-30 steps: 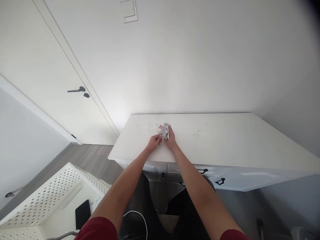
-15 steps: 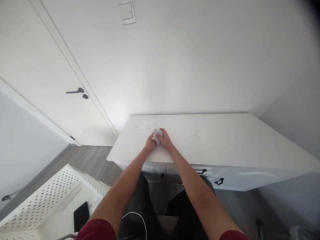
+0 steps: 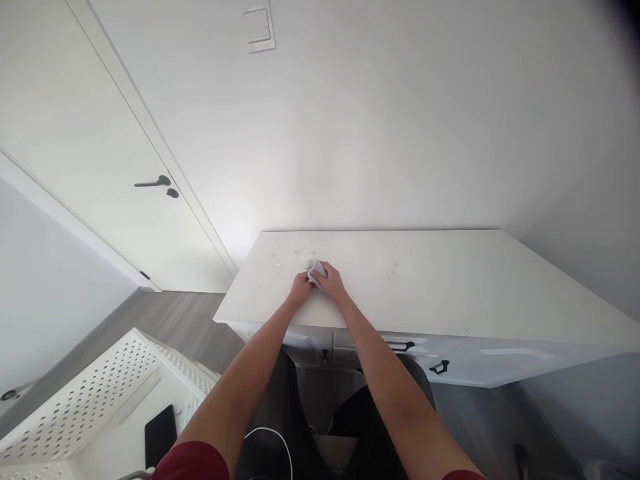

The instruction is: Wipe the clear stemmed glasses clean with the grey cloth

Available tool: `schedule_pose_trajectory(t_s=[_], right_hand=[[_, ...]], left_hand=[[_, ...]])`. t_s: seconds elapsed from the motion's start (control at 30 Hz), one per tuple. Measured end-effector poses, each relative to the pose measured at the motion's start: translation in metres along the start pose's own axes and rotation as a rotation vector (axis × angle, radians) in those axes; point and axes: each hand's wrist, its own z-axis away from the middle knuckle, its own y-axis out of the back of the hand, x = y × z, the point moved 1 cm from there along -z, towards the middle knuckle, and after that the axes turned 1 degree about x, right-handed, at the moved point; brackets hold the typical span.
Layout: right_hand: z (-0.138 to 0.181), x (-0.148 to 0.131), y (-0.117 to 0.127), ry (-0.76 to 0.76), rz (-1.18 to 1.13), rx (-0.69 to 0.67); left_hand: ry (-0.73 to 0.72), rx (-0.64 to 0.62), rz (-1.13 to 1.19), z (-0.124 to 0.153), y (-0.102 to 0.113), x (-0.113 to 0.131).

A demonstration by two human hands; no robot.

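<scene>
A folded white tissue (image 3: 317, 269) is between my two hands, just above or on the white cabinet top (image 3: 430, 287); I cannot tell whether it touches the surface. My right hand (image 3: 332, 283) grips the tissue from the right, its thumb pressed across the front. On the other side, my left hand (image 3: 301, 289) has its fingers closed at the tissue's lower left edge. Wet-looking marks and small white bits (image 3: 279, 264) dot the cabinet top left of and beyond my hands. More faint marks (image 3: 393, 272) lie to the right.
Black handles (image 3: 440, 367) stick out from the cabinet front. At lower left stands a white perforated-sided unit (image 3: 100, 393) with a dark tablet or phone (image 3: 160, 437) in it. A white cable (image 3: 280, 437) crosses my lap. A door (image 3: 100, 133) is at the left.
The tissue looks more compactly folded, with its far edge drawn in toward my right hand. My hands stay in nearly the same place; the view has shifted slightly.
</scene>
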Motion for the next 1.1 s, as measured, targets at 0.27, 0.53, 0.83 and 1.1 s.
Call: schedule_pose_trajectory(t_s=[0.27, 0.53, 0.83, 1.1], right_hand=[[-0.001, 0.0, 0.0, 0.075, 0.122, -0.026], [0.001, 0.0, -0.004, 0.095, 0.348, 0.024], [0.0, 0.004, -0.007, 0.072, 0.466, 0.092], [-0.002, 0.005, 0.002, -0.017, 0.323, 0.187]], left_hand=[[-0.002, -0.008, -0.026, -0.002, -0.001, -0.004], [-0.01, -0.034, -0.04, -0.004, -0.003, -0.003], [-0.033, -0.053, -0.037, -0.001, -0.003, 0.005], [-0.002, 0.015, 0.065, -0.003, 0.001, 0.002]])
